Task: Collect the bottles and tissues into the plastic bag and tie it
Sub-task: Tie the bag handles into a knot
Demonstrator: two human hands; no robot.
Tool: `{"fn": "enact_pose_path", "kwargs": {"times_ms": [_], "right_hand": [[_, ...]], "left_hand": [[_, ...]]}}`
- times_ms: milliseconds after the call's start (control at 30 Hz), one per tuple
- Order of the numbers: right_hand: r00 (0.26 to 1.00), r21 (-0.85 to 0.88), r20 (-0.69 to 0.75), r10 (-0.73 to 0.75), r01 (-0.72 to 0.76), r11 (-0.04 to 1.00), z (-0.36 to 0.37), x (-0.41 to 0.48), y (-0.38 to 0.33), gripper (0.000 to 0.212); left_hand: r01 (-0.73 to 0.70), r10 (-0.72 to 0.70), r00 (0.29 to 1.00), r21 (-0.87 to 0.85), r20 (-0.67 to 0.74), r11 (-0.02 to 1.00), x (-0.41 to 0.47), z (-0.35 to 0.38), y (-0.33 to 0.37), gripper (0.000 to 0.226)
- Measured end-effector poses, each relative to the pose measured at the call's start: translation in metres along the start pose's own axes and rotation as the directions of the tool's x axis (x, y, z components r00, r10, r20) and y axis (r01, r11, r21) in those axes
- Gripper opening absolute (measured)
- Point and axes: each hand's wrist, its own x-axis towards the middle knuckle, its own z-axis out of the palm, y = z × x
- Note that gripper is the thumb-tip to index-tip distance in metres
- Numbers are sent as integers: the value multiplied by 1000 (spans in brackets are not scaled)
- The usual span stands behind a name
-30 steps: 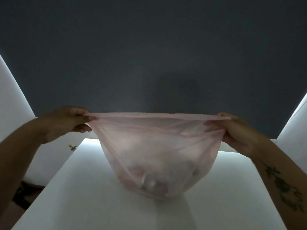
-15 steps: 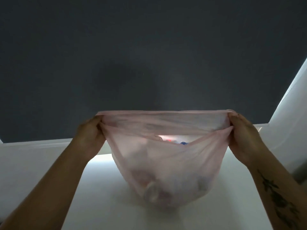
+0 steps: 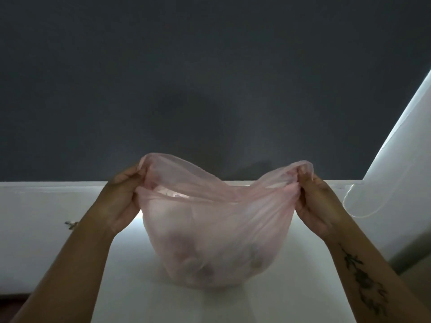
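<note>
Both arms are bare, with no sleeve covering either from wrist to the edge of view. The left forearm (image 3: pixel 77 259) and left grip (image 3: pixel 123 197) show plain skin. The right forearm (image 3: pixel 349 257) carries a dark tattoo (image 3: pixel 363 284) that runs lengthwise from a little below the wrist toward the elbow. It is a string of small leafy or flower-like shapes in blackish ink, too blurred to make out more finely. On the right grip (image 3: pixel 314 199) one short, pale fingernail (image 3: pixel 303 170) shows at the top.
</note>
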Motion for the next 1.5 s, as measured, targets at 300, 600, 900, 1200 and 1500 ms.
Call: {"fn": "enact_pose_path", "kwargs": {"times_ms": [300, 600, 900, 1200, 1500], "right_hand": [[997, 76, -80, 19, -13, 997, 11, 10, -2, 65], [982, 224, 168, -92, 53, 973, 27, -2, 8, 34], [1000, 211, -14, 11, -8, 977, 31, 9, 18, 24], [977, 62, 213, -27, 14, 998, 17, -9, 4, 29], [993, 154, 91, -81, 67, 986, 24, -4, 7, 27]], "left_hand": [[-61, 15, 977, -213, -213, 975, -13, 25, -3, 39], [-87, 103, 993, -253, 51, 964, -15, 22, -8, 39], [-6, 6, 947, 1, -321, 1000, -1, 32, -13, 51], [11, -2, 993, -72, 121, 997, -24, 6, -3, 28], [25, -35, 989, -69, -144, 997, -15, 19, -3, 48]]}}
